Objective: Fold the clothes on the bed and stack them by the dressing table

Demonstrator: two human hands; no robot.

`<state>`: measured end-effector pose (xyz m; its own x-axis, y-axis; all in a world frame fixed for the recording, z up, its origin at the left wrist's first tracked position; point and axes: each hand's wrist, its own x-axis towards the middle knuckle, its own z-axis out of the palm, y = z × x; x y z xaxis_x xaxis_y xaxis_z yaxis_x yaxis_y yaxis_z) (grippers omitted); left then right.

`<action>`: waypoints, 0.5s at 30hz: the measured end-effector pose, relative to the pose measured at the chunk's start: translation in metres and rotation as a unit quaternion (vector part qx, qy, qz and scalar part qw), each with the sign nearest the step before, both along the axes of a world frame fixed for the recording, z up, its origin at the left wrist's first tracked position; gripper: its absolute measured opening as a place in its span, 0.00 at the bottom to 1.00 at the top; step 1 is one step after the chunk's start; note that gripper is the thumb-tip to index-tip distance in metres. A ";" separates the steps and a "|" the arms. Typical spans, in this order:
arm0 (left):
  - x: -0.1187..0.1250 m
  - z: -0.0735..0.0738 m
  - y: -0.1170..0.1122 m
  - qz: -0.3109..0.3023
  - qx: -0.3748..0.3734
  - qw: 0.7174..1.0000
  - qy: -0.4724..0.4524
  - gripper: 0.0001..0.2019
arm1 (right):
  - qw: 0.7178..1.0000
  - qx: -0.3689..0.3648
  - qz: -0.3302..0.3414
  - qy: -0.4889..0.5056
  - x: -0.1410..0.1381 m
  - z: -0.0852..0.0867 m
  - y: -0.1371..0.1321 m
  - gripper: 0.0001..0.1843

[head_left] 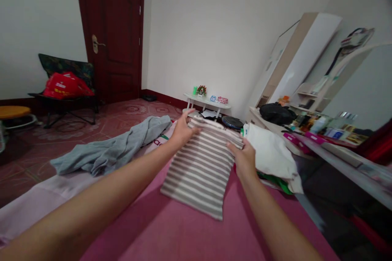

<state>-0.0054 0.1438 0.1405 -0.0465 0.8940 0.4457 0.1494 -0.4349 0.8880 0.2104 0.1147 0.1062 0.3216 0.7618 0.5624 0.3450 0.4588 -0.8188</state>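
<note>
A grey-and-white striped garment (200,167), folded into a rough rectangle, is held up over the pink bed cover (171,232). My left hand (185,129) grips its far left corner, thumb on top. At the far right corner my right hand (242,155) pinches the cloth the same way. The fingers beneath the fabric are hidden. A crumpled grey garment (113,147) lies to the left of my left forearm. Just right of my right hand is a stack of folded clothes with a white one (269,151) on top and green cloth (280,183) under it.
A dressing table (257,115) with a black bag (278,113), bottles and a mirror (364,89) borders the bed on the right. Beyond the bed stands a low white table (208,100). A folding chair (65,65) bears a red bag (65,85), near a dark red door (113,36).
</note>
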 end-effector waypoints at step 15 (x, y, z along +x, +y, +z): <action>-0.056 -0.111 -0.143 -0.265 0.067 0.895 0.352 0.22 | 0.934 -0.190 0.191 -0.234 0.040 -0.090 -0.143 0.24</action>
<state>-0.0616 0.0006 0.0296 0.7031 0.6433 0.3029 0.3920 -0.7061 0.5897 0.2507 -0.0280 0.0160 -0.2272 0.9438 0.2399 0.5759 0.3288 -0.7485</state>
